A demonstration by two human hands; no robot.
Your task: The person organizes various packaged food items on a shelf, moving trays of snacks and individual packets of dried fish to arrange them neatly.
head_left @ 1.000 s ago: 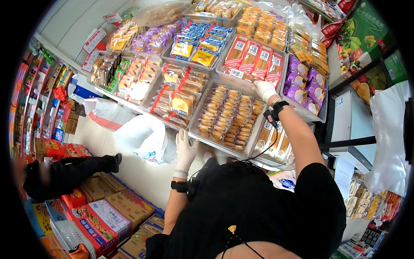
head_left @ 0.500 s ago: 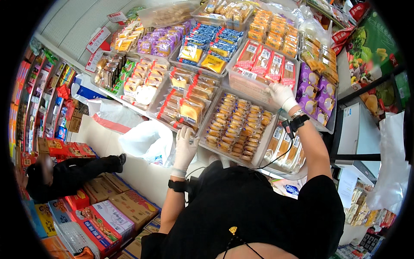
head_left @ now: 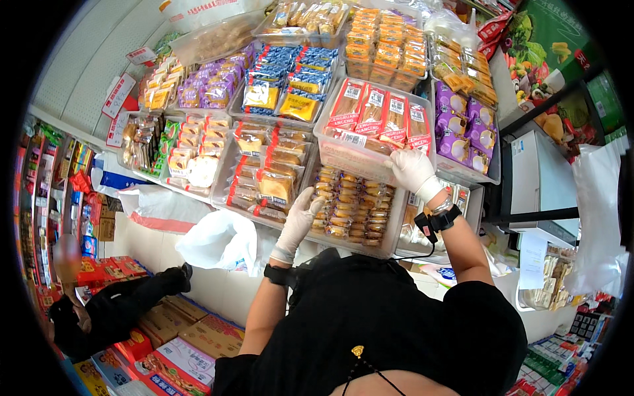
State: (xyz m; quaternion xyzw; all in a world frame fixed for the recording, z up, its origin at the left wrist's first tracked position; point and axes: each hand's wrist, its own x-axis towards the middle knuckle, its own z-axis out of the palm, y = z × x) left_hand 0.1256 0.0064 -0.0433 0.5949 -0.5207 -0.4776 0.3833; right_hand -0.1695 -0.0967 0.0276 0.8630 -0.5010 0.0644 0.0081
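My left hand [head_left: 298, 224] hung by the cakes' [head_left: 350, 210] near-left corner, fingers loosely parted, seemingly empty, perhaps kept spare. Beyond the cakes, partly overhanging them, sat the tub [head_left: 349, 157]; my right hand [head_left: 415, 174] pinched its near rim, likely steadying it.

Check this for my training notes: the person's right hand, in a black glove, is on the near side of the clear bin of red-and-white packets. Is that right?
Not quite: the glove is white, not black, as the head view shows. The person's right hand, in a white glove, is on the near side of the clear bin of red-and-white packets.
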